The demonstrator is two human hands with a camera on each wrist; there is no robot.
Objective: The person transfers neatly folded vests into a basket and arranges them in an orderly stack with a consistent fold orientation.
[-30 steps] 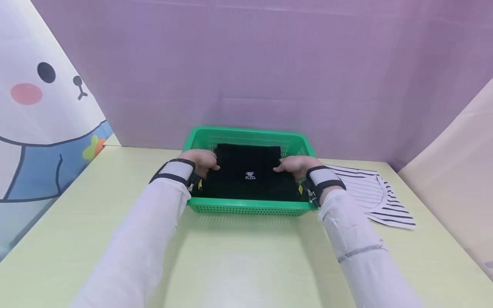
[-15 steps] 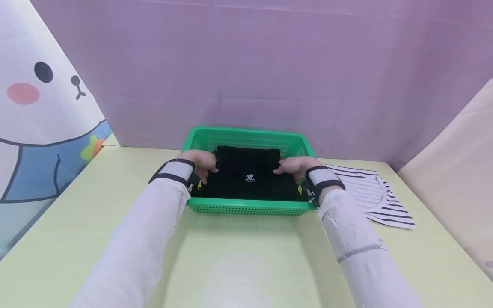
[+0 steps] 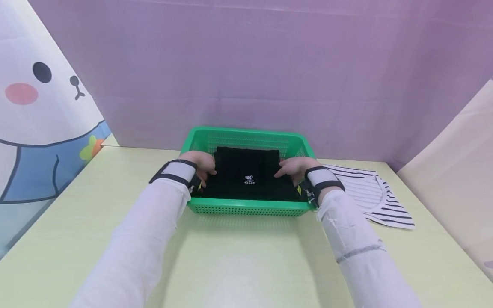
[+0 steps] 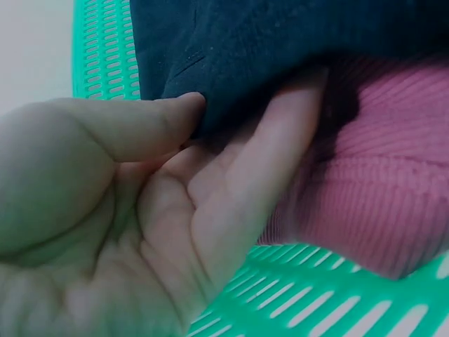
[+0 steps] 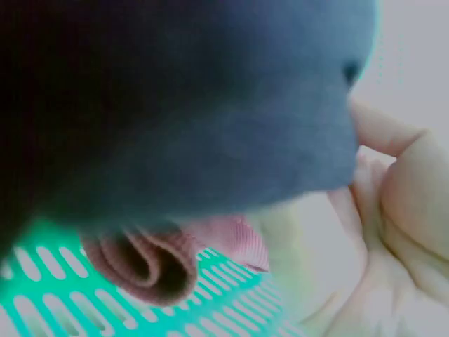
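A folded black garment [image 3: 246,173] with a small white print lies in a green plastic basket [image 3: 246,133], on top of a pink ribbed garment [image 4: 379,189]. My left hand [image 3: 202,164] pinches the black garment's left edge, thumb on top and fingers underneath [image 4: 280,133]. My right hand [image 3: 292,167] holds its right edge in the same way. In the right wrist view the black cloth [image 5: 175,105] fills the frame, blurred, with the rolled pink garment [image 5: 154,263] below it and my right hand [image 5: 379,182] at the cloth's edge.
The basket stands at the back of a pale yellow-green table [image 3: 239,256], against a purple wall. A black-and-white striped shirt [image 3: 371,194] lies flat to the right of the basket. A cartoon-bear panel [image 3: 34,107] closes the left side.
Both hands and the black garment have sunk slightly lower into the basket. The grip on both edges is unchanged.
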